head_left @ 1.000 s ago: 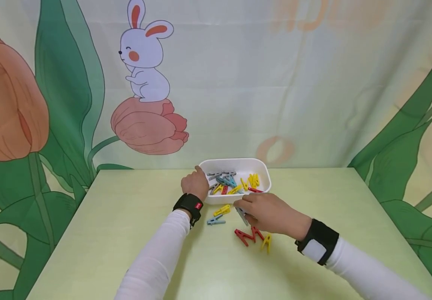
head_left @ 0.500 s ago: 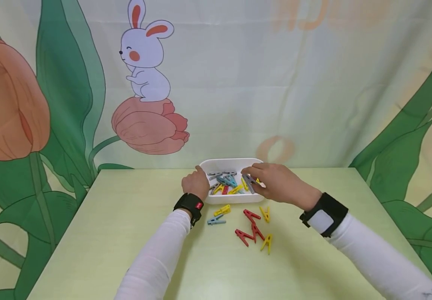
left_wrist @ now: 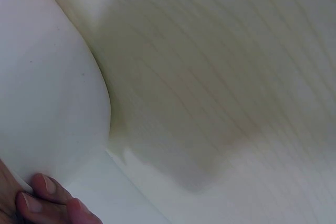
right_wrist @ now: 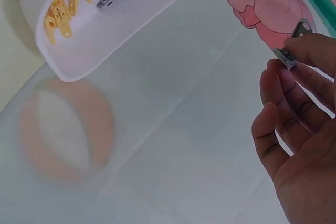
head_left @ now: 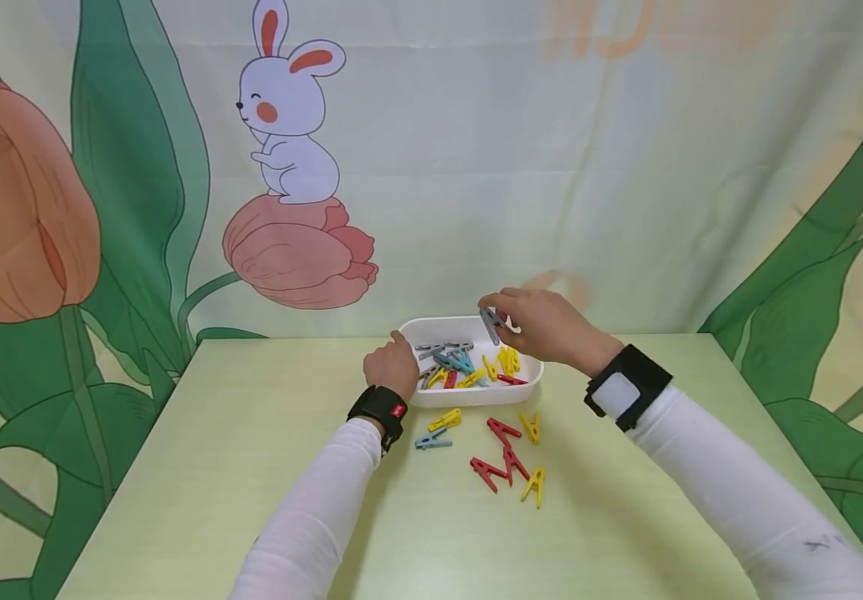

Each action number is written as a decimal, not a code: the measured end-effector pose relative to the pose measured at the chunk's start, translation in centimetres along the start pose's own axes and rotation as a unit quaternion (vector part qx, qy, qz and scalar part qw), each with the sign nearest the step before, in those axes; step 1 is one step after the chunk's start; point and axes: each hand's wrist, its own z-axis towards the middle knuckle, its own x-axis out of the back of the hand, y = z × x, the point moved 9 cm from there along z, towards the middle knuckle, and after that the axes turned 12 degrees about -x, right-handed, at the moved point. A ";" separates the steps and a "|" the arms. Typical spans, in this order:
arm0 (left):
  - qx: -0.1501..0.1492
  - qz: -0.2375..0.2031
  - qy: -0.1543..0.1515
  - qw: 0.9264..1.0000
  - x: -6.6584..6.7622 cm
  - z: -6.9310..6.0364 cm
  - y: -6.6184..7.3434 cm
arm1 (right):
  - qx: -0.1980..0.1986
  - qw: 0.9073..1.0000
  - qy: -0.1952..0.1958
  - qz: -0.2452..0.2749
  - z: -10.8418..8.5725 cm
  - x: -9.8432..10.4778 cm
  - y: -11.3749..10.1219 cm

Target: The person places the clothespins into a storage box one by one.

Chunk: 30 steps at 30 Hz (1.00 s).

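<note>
In the head view my left hand [head_left: 391,368] holds the left end of a white plastic basket [head_left: 476,399]. The left wrist view shows its fingers [left_wrist: 44,211] bent against the basket wall [left_wrist: 52,87]. My right hand [head_left: 549,327] pinches a grey clothespin [head_left: 491,324] between thumb and fingers, raised above the basket's back right rim. The right wrist view shows this clothespin [right_wrist: 286,57] at the fingertips. Inside the basket lie grey, blue clothespins [head_left: 454,361], yellow clothespins [head_left: 509,360] and red ones.
On the table [head_left: 251,467] in front of the basket lie a yellow clothespin [head_left: 445,419] and a blue clothespin [head_left: 433,439]. Further right are red clothespins [head_left: 487,473] and two yellow ones [head_left: 534,487]. A printed curtain [head_left: 439,167] hangs behind the table.
My right hand has carried the grey clothespin from above the table, over the basket, and up toward its back rim. The left hand and the basket stay in place.
</note>
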 end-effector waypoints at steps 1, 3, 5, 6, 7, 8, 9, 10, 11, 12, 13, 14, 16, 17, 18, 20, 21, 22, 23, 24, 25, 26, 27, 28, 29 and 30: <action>0.000 -0.001 -0.001 1.000 0.0 0.0 0.0 | -0.003 1.000 -0.002 0.002 0.3 -0.1 0.2; -0.001 -0.002 -0.003 1.000 0.0 0.0 0.1 | -0.011 1.000 -0.008 0.007 0.8 -0.4 0.6; -0.003 -0.003 -0.003 1.000 0.0 0.0 0.1 | -0.024 1.000 -0.015 0.011 1.4 -0.9 1.1; -0.003 -0.003 -0.002 1.000 0.0 0.0 0.1 | -0.030 0.999 -0.020 0.013 1.8 -1.2 1.4; -0.003 -0.003 -0.001 1.000 0.0 0.0 0.1 | -0.036 0.999 -0.025 0.014 2.1 -1.6 1.7; -0.003 -0.002 0.001 1.000 0.1 0.0 0.1 | -0.042 0.999 -0.030 0.015 2.5 -1.9 2.0; -0.003 -0.002 0.004 1.000 0.1 -0.1 0.1 | -0.047 0.998 -0.033 0.017 2.8 -2.3 2.2; -0.004 -0.003 0.006 1.000 0.2 -0.1 0.1 | -0.053 0.998 -0.037 0.017 3.2 -2.7 2.5; -0.004 -0.004 0.008 1.000 0.2 -0.1 0.1 | -0.059 0.997 -0.042 0.016 3.5 -3.2 2.7; -0.004 -0.005 0.008 1.000 0.3 -0.1 0.0 | -0.065 0.997 -0.047 0.019 3.9 -3.6 2.9; -0.005 -0.005 0.008 1.000 0.2 -0.1 0.1 | -0.072 0.996 -0.052 0.021 4.1 -4.0 3.1; -0.006 -0.006 0.006 1.000 0.2 -0.1 0.1 | -0.077 0.995 -0.056 0.023 4.4 -4.4 3.3; -0.007 -0.006 0.002 1.000 0.2 -0.2 0.1 | -0.089 0.993 -0.067 0.029 4.8 -5.3 3.6; -0.007 -0.005 0.000 1.000 0.2 -0.2 0.1 | -0.094 0.993 -0.072 0.031 5.0 -5.7 3.7; -0.007 -0.004 -0.002 1.000 0.2 -0.2 0.1 | -0.098 0.992 -0.076 0.033 5.2 -6.1 3.8; -0.007 -0.003 -0.003 1.000 0.2 -0.2 0.1 | -0.108 0.990 -0.083 0.035 5.5 -6.9 4.0; -0.006 -0.003 -0.002 1.000 0.2 -0.2 0.0 | -0.114 0.989 -0.088 0.036 5.6 -7.3 4.1; -0.006 -0.004 -0.002 1.000 0.2 -0.2 0.0 | -0.120 0.988 -0.092 0.037 5.7 -7.7 4.2; -0.006 -0.005 -0.001 1.000 0.2 -0.1 0.0 | -0.126 0.987 -0.095 0.037 5.8 -8.1 4.3; -0.006 -0.005 0.000 1.000 0.2 -0.1 0.0 | -0.132 0.986 -0.099 0.037 5.9 -8.4 4.4; -0.006 -0.004 0.000 1.000 0.2 -0.1 0.0 | -0.137 0.985 -0.102 0.037 6.0 -8.8 4.5; -0.007 -0.003 0.001 1.000 0.2 -0.1 0.1 | -0.143 0.983 -0.105 0.036 6.1 -9.1 4.6; -0.007 -0.003 0.002 1.000 0.2 -0.1 0.1 | -0.147 0.983 -0.107 0.034 6.1 -9.3 4.7; -0.008 -0.002 0.003 1.000 0.1 -0.1 0.1 | -0.149 0.982 -0.108 0.034 6.2 -9.5 4.7; -0.008 -0.001 0.004 1.000 0.1 -0.1 0.1 | -0.150 0.982 -0.109 0.033 6.2 -9.7 4.8; -0.008 -0.001 0.005 1.000 0.1 -0.1 0.1 | -0.151 0.982 -0.109 0.033 6.3 -9.9 4.8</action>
